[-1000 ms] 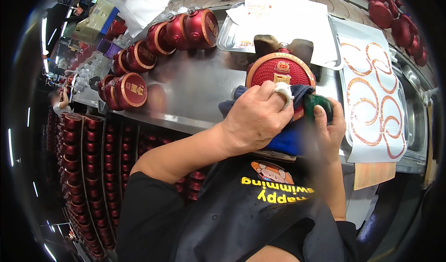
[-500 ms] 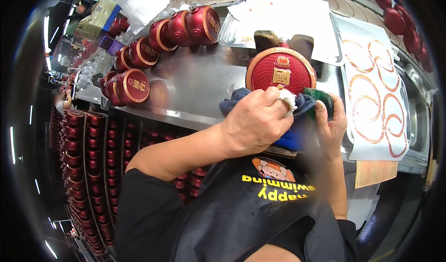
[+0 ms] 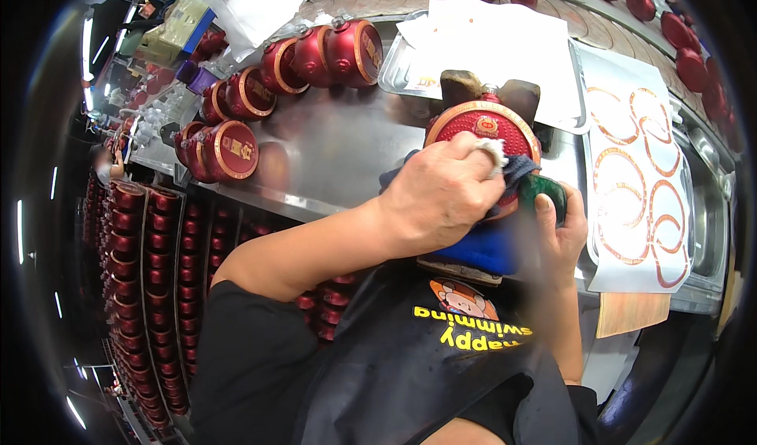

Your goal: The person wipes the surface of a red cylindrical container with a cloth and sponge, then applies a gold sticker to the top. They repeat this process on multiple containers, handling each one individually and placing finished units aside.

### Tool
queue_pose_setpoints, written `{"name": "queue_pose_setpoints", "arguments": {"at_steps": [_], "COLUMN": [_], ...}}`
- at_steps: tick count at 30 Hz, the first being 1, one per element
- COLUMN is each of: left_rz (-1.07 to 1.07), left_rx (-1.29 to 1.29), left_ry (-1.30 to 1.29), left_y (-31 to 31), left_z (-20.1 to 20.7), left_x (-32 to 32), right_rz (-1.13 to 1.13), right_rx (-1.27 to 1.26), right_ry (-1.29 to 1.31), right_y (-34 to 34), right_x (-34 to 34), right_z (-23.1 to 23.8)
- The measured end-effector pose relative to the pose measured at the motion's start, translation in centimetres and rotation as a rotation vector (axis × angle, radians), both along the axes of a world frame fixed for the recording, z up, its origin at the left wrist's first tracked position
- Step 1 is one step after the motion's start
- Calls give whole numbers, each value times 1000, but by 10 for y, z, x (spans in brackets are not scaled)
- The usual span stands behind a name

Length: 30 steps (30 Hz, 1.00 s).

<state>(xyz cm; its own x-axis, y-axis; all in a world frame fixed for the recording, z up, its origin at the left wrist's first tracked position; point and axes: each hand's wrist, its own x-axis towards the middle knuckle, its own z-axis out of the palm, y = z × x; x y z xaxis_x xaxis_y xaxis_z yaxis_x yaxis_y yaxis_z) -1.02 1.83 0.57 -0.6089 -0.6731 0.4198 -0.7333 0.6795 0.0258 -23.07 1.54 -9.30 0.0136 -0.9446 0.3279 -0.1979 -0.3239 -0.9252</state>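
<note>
A round red bottle [image 3: 516,134] with an orange rim and dotted face lies tilted in front of me, propped against dark brown blocks [image 3: 516,98]. My left hand [image 3: 445,189] is closed on a dark blue cloth [image 3: 520,167] and presses it over the bottle's face. A whitish wad of cloth [image 3: 495,153] shows at its fingertips. My right hand [image 3: 566,228] grips a flat dark green piece [image 3: 548,193], thumb on its near side, beside the bottle's right edge. Bright blue material [image 3: 477,248] lies under the bottle. My left hand hides the middle of the face.
More red bottles [image 3: 229,152] stand in a curve on the metal table [image 3: 331,149] at left. White paper [image 3: 497,31] covers a metal tray behind. A sheet of orange ring-shaped stickers [image 3: 631,169] lies at right. Racks of red bottles [image 3: 126,279] stand lower left.
My left hand has moved up over the bottle's face with the cloth and now covers the gold characters. The right hand still holds the green piece. The whole view has shifted slightly.
</note>
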Motion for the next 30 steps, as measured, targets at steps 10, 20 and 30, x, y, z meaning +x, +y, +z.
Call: {"name": "queue_pose_setpoints", "arguments": {"at_steps": [10, 20, 30], "left_rz": [34, 77, 202], "left_rx": [-56, -42, -158], "left_ry": [92, 128, 315], "left_y": [-36, -6, 32], "left_z": [4, -5, -36], "left_x": [9, 11, 31], "right_rz": [1, 41, -11], "right_rx": [-13, -41, -173], "right_ry": [45, 8, 73], "right_y": [-1, -3, 9], "right_x": [0, -2, 2], "right_z": [2, -5, 13]}}
